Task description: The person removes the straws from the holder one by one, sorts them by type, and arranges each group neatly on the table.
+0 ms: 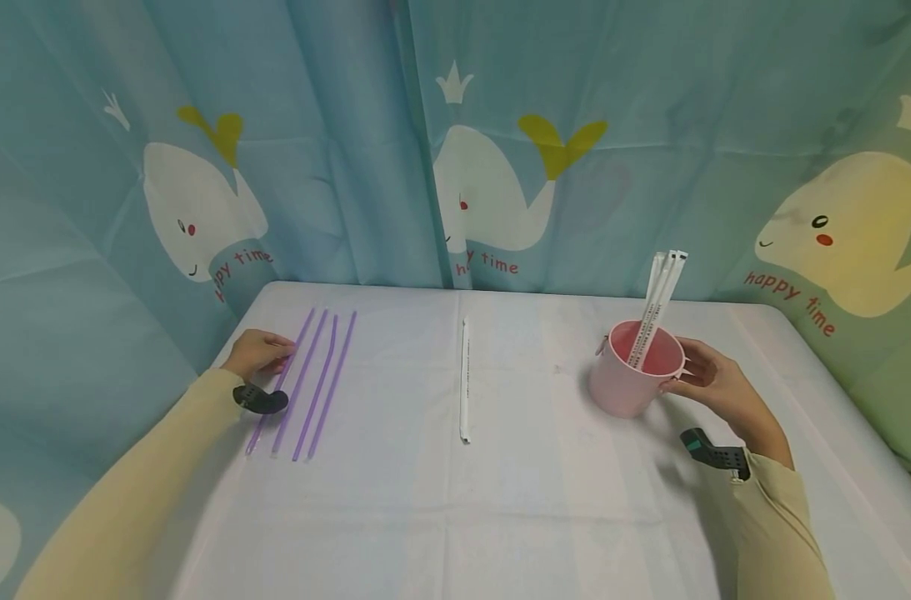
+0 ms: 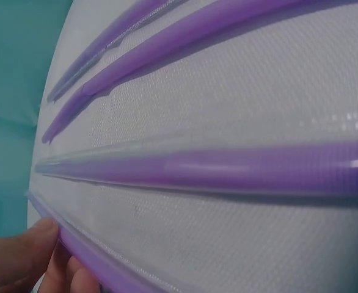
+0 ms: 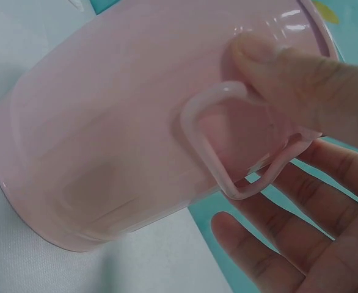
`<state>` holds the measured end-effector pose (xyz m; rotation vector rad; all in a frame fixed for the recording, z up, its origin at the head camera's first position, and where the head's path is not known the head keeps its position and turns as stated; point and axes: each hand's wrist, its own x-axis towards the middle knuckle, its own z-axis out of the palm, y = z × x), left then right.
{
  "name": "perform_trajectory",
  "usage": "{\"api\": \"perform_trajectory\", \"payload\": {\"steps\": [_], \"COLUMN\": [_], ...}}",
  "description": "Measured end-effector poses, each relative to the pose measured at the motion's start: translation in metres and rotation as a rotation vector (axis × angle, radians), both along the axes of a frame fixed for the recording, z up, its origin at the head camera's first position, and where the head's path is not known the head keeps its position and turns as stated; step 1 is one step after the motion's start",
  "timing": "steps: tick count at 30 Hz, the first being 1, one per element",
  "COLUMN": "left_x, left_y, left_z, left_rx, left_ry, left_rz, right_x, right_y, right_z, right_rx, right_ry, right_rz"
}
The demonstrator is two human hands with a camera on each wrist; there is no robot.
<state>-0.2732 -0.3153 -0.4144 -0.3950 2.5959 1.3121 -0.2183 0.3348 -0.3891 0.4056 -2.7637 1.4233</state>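
At the table's left, several purple straws in clear wrappers lie side by side. My left hand (image 1: 257,353) pinches the leftmost purple straw (image 2: 81,251) near its far end, between thumb and fingers. One of the other straws (image 1: 322,387) has a bend near its far end. On the right, my right hand (image 1: 721,385) holds a pink bucket (image 3: 99,128) at its side just below the rim. Its thumb presses the wall beside a pink loop handle (image 3: 194,131), with the other fingers spread behind. Several white paper-wrapped straws (image 1: 659,308) lean upright out of the bucket.
A single white paper-wrapped straw (image 1: 465,379) lies lengthwise in the middle of the white-covered table (image 1: 395,508). Behind the table hangs a blue-green curtain (image 1: 365,150) printed with whales. Dark bands with small devices are on both wrists.
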Motion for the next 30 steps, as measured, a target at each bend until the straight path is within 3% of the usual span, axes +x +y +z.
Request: {"api": "perform_trajectory", "payload": {"steps": [10, 21, 30], "left_x": [-0.001, 0.004, 0.004], "left_y": [0.003, 0.002, -0.002], "left_z": [0.001, 0.007, 0.012], "left_rx": [0.015, -0.043, -0.023], "left_ry": [-0.008, 0.006, 0.003], "left_rz": [0.038, 0.010, 0.006], "right_x": [0.000, -0.002, -0.001], "right_y": [0.000, 0.001, 0.001], "right_z": [0.000, 0.000, 0.001], "right_rx": [0.001, 0.006, 0.028], "right_ry": [-0.003, -0.003, -0.033], "right_rz": [-0.001, 0.006, -0.006]}}
